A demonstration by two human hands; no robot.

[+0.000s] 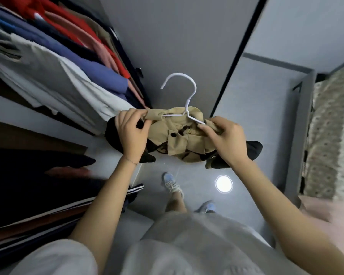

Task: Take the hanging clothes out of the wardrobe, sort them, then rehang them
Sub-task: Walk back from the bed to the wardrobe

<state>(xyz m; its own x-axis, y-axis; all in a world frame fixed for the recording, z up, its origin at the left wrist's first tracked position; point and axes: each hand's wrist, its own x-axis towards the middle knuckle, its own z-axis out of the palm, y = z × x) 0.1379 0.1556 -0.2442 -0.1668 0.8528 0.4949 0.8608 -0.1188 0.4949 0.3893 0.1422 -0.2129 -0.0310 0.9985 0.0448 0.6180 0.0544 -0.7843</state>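
Observation:
A beige buttoned coat (pixel 177 139) with dark lining hangs bunched on a white hanger (pixel 184 90), held in front of me above the floor. My left hand (pixel 130 133) grips the coat's left shoulder over the hanger's end. My right hand (pixel 224 137) pinches the right shoulder fabric at the hanger's other arm. The hook points up and left, free of any rail. At the upper left, the open wardrobe holds several hanging clothes (pixel 54 56) in red, pink, blue, white and grey.
Dark garments (pixel 38 175) hang lower in the wardrobe at left. A grey wardrobe door (pixel 177 36) stands behind the hanger. A bed with patterned cover (pixel 330 135) lies at right. A ceiling light's reflection (pixel 223 184) and my feet (pixel 173 185) show on the grey floor.

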